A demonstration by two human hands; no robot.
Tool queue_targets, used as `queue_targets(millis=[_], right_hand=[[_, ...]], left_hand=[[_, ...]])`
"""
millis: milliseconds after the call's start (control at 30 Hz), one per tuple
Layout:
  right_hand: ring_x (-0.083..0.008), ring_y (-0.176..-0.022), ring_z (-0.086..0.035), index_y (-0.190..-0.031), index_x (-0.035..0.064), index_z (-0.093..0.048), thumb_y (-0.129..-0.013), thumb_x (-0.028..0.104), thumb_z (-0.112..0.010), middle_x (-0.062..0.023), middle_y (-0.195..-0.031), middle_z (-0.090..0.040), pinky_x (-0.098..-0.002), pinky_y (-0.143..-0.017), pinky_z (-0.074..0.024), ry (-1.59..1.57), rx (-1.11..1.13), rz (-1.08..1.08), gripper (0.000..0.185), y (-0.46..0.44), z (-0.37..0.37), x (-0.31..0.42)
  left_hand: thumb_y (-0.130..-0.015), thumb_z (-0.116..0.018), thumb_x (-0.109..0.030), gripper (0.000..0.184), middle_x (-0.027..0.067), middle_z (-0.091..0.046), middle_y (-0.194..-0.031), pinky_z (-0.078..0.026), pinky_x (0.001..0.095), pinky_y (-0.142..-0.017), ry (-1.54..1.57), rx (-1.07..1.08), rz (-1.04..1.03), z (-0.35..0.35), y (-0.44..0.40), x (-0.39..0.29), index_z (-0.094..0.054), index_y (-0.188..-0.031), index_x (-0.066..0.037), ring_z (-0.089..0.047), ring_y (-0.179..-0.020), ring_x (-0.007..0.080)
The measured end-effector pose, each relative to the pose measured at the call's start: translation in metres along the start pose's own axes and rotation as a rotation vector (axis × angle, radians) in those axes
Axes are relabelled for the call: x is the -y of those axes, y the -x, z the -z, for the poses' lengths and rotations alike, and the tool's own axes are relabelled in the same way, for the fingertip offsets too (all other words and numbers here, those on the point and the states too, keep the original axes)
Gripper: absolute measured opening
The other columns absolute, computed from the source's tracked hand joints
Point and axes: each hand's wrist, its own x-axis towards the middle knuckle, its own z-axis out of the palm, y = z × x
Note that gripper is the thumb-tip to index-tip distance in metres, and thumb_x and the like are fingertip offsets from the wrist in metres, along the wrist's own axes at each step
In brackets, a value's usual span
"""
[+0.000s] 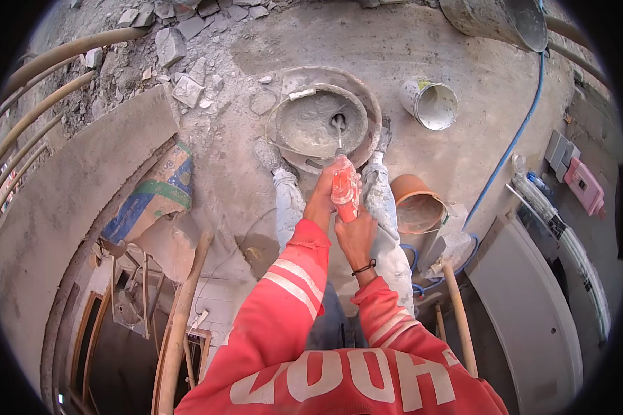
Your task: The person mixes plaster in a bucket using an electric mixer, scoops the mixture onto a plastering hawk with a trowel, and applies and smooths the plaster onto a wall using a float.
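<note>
An orange-red power drill (345,187) points away from me, its mixing rod reaching down into a bucket of wet grey mortar (304,124). My left hand (320,196) is wrapped round the drill's front left side. Further back, my right hand (356,237) grips the rear handle, with a dark band on that wrist. The paddle's lower end sinks into the mortar, where a dark hollow shows around it. A wide round basin (375,114) surrounds the bucket, and my feet stand at either side of it.
A white pail (436,106) lies right of the basin, with an orange-brown bucket (415,204) nearer me. A blue hose (511,146) runs along the right. Broken stones (171,47) lie back left. A torn cement bag (156,196) and wooden poles (181,325) are at the left.
</note>
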Motion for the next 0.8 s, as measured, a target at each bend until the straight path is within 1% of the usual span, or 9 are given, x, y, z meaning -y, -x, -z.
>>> queue_targets(millis=[100,133,233,333,433,533,600,700,800], right_hand=[[-0.0462,-0.076,-0.067,-0.089,-0.003,-0.068,-0.074,0.021,-0.073,-0.0284,-0.078,-0.067,-0.0508,-0.067,-0.0518,0.019,0.038,0.016,0.029,0.008,-0.007,0.001],[-0.0459,-0.076,-0.067,-0.088,-0.0028,-0.068,-0.074,0.021,-0.073,-0.0284,-0.078,-0.067,-0.0503,-0.067,-0.052,0.036,0.053,0.019,0.028,0.013,-0.009,0.002],[-0.0453,-0.075,-0.067,-0.086,-0.0022,-0.067,-0.074,0.021,-0.073,-0.0281,-0.077,-0.067,-0.0496,-0.067,-0.0519,0.026,0.073,0.015,0.027,0.02,-0.011,0.012],[-0.0462,-0.077,-0.067,-0.089,-0.0047,-0.066,-0.074,0.019,-0.072,-0.0285,-0.078,-0.067,-0.0491,-0.068,-0.0523,0.043,0.114,0.054,0.029,0.022,-0.015,0.019],[-0.0457,-0.076,-0.067,-0.087,-0.0031,-0.065,-0.074,0.02,-0.072,-0.0285,-0.077,-0.067,-0.0489,-0.067,-0.0524,0.097,0.111,0.08,0.027,0.024,-0.016,0.035],[-0.0451,-0.078,-0.067,-0.085,-0.004,-0.065,-0.076,0.022,-0.072,-0.0275,-0.084,-0.068,-0.0503,-0.067,-0.0521,0.072,0.184,0.116,0.028,0.02,-0.019,0.043],[-0.0454,-0.078,-0.066,-0.086,-0.0037,-0.065,-0.076,0.021,-0.072,-0.027,-0.084,-0.068,-0.0506,-0.067,-0.0522,0.074,0.158,0.181,0.028,0.017,-0.026,0.045],[-0.0456,-0.078,-0.066,-0.087,-0.0035,-0.065,-0.076,0.021,-0.071,-0.0264,-0.084,-0.068,-0.0513,-0.067,-0.0523,0.101,0.133,0.225,0.028,0.01,-0.031,0.056],[-0.0454,-0.077,-0.066,-0.087,-0.0034,-0.065,-0.075,0.02,-0.071,-0.0263,-0.084,-0.068,-0.0521,-0.067,-0.0521,0.114,0.108,0.248,0.027,0.001,-0.03,0.064]], left_hand=[[-0.089,-0.064,-0.032,0.026,0.0178,-0.066,-0.086,-0.057,0.0436,-0.058,-0.019,-0.009,-0.066,0.018,0.008,0.005,-0.058,-0.098,-0.009,-0.067,-0.068,0.0302],[-0.09,-0.063,-0.033,0.027,0.018,-0.066,-0.087,-0.057,0.0441,-0.058,-0.059,-0.045,-0.067,0.023,0.011,0.004,-0.058,-0.099,-0.009,-0.066,-0.069,0.0307],[-0.09,-0.063,-0.035,0.028,0.0184,-0.066,-0.088,-0.056,0.0447,-0.06,0.02,0.02,-0.079,0.036,0.021,0.002,-0.058,-0.102,-0.01,-0.066,-0.07,0.0317],[-0.09,-0.064,-0.037,0.029,0.0145,-0.065,-0.078,-0.056,0.0423,-0.057,0.076,-0.043,-0.116,0.031,0.035,-0.003,-0.059,-0.088,-0.008,-0.065,-0.065,0.0298],[-0.091,-0.061,-0.036,0.027,0.0178,-0.065,-0.088,-0.057,0.0448,-0.062,0.096,-0.068,-0.14,0.04,0.041,-0.014,-0.06,-0.1,-0.01,-0.065,-0.07,0.0328],[-0.092,-0.06,-0.035,0.027,0.0168,-0.065,-0.087,-0.057,0.0446,-0.063,0.114,-0.025,-0.214,0.049,0.046,-0.026,-0.061,-0.099,-0.009,-0.066,-0.071,0.0316],[-0.092,-0.059,-0.034,0.026,0.0158,-0.065,-0.085,-0.057,0.045,-0.062,0.16,0.012,-0.221,0.04,0.054,-0.037,-0.061,-0.097,-0.009,-0.065,-0.071,0.0303],[-0.091,-0.063,-0.035,0.029,0.0137,-0.062,-0.075,-0.055,0.0418,-0.057,0.182,-0.057,-0.233,0.018,0.064,-0.052,-0.06,-0.087,-0.006,-0.063,-0.064,0.0286],[-0.091,-0.061,-0.034,0.027,0.0149,-0.062,-0.075,-0.055,0.0422,-0.057,0.086,-0.025,-0.287,0.016,0.055,-0.063,-0.059,-0.087,-0.007,-0.062,-0.063,0.0297]])
